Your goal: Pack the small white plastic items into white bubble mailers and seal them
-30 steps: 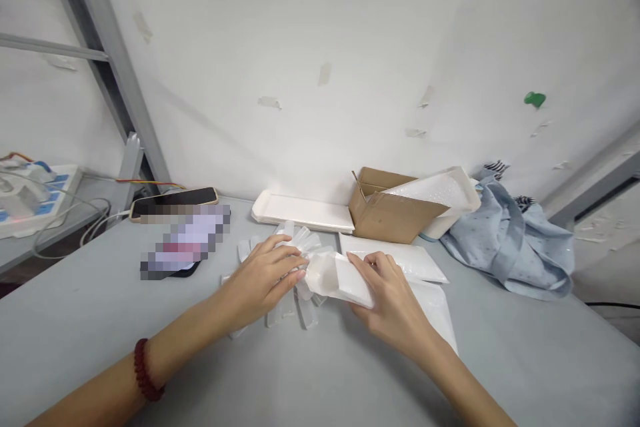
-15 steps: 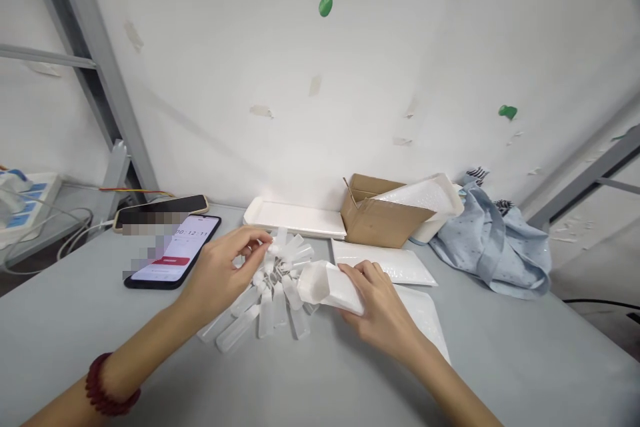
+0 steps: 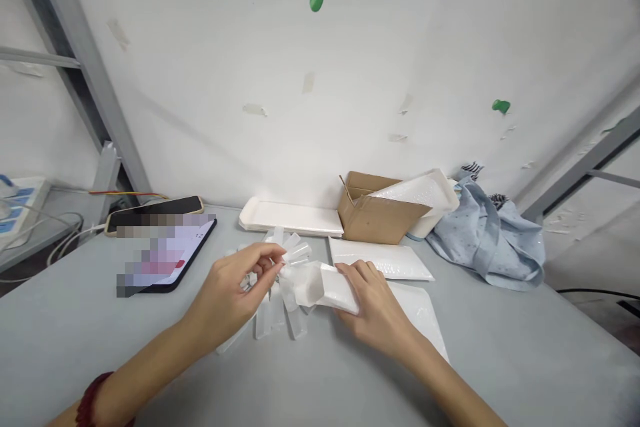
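My right hand (image 3: 367, 297) grips a white bubble mailer (image 3: 340, 290), its open mouth turned left. Close to that mouth, my left hand (image 3: 240, 283) has thumb and index finger pinched on the whitish end of a translucent plastic strip; the fingertips partly hide it. Several more translucent plastic strips (image 3: 263, 319) fan out on the table beneath my left hand and beside the mailer. Their inner ends are partly covered by my fingers.
Two more white bubble mailers (image 3: 377, 260) lie beyond and beside my right hand. Behind are stacked white trays (image 3: 295, 219), a cardboard box (image 3: 380, 220) and a light-blue cloth bag (image 3: 493, 240). Two phones, one with a lit screen (image 3: 187, 247), lie left on the grey table (image 3: 320, 380).
My left hand has moved right and slightly down, bringing its pinch close to the mailer's mouth. My right hand still holds the mailer in nearly the same place. The view has shifted slightly.
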Demonstrator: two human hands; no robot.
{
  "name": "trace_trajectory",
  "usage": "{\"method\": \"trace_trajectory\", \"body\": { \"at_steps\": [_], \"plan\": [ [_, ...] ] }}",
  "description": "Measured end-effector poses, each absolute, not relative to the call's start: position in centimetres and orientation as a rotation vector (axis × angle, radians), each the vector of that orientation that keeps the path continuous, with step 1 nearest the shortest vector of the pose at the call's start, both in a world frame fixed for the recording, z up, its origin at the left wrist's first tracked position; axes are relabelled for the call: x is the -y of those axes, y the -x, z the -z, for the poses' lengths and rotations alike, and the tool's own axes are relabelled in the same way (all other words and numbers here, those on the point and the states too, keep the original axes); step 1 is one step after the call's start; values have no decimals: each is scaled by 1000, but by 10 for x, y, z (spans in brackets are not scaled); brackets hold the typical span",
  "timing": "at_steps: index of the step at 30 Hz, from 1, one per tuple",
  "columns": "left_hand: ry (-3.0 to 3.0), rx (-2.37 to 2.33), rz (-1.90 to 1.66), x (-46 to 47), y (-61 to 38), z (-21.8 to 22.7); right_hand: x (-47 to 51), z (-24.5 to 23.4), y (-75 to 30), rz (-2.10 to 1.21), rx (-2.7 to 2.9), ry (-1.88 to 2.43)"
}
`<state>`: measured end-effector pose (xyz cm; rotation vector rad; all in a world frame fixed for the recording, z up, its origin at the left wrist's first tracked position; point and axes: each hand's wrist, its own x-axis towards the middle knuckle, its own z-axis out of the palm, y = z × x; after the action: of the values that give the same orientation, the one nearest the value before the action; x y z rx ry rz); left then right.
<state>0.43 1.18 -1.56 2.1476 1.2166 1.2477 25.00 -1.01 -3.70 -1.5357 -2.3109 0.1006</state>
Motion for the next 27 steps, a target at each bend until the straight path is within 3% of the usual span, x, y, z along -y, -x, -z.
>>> {"method": "trace_trajectory", "body": {
  "at_steps": [9,14,22,27],
  "plan": [
    [-2044,-1056,-868,-1,-15,24,14,34,-247,-147,2308,1490],
    [-2071,-1347,-966,-17,4,9,5,27,-260,-119,2190,1522],
    [-2602,-1245,-576,-29,11,30,2,18,-274,-62,2112,1444],
    [-2826,-1252,-532,-28,7,39,2,19,-271,-40,2111,1449]
  ]
}}
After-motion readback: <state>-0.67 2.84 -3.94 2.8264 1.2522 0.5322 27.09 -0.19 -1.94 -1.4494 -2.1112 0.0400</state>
